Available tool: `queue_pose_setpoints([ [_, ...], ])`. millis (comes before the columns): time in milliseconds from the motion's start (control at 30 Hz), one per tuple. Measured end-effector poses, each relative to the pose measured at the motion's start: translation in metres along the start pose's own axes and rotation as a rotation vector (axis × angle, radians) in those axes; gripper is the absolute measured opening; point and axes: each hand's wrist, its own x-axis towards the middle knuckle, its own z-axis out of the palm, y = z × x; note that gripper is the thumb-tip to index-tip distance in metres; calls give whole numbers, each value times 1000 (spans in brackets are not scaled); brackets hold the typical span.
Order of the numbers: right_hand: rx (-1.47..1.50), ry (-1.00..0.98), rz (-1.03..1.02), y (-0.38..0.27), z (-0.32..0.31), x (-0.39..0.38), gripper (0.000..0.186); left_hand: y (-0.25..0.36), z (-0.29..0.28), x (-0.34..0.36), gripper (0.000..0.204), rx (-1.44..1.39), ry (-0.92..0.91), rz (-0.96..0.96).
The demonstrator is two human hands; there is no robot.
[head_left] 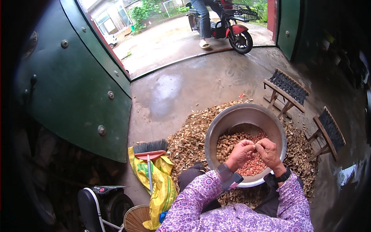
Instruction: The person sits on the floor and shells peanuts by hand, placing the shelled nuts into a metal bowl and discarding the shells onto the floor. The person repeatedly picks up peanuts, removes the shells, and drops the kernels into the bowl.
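A wide metal basin (216,116) sits in front of me, tilted a little. Unshelled peanuts (228,145) lie at its left, and reddish shelled peanut kernels (251,167) fill the front and right of the heap. Above them my left hand (240,154) and my right hand (269,153) meet, fingertips pinched together. Whatever is between the fingers is too small and hidden to make out. A dark band circles each wrist, below patterned purple sleeves.
Broken peanut shells (189,135) surround the basin. To the left, a broom (150,149) rests on a yellow sack (162,181) beside a green metal door (77,85). Two low stools (288,89) stand right. Beyond the doorway, a person's leg (203,19) straddles a red electric scooter (235,31).
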Motion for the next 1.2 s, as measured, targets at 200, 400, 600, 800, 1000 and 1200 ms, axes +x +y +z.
queue_pose_setpoints([
  [200, -22, -14, 37, 1, -1, 1, 9, -1, -2, 3, 9, 24, -12, -2],
  [400, -27, -23, 26, 1, 0, 2, 10, 0, -3, 3, 9, 26, -3, -3],
  [600, -25, -50, 57, -1, -1, 2, 10, -3, -5, 4, 8, 19, 25, 18],
  [800, 12, -62, 59, 1, -2, 2, 10, -1, -3, 3, 7, 2, 8, 19],
  [1000, 5, -49, 45, -1, -1, 2, 9, 0, -3, 2, 8, -8, -1, 19],
  [1200, -9, -65, 53, -1, -1, 2, 9, -1, -3, 2, 8, 38, 47, 15],
])
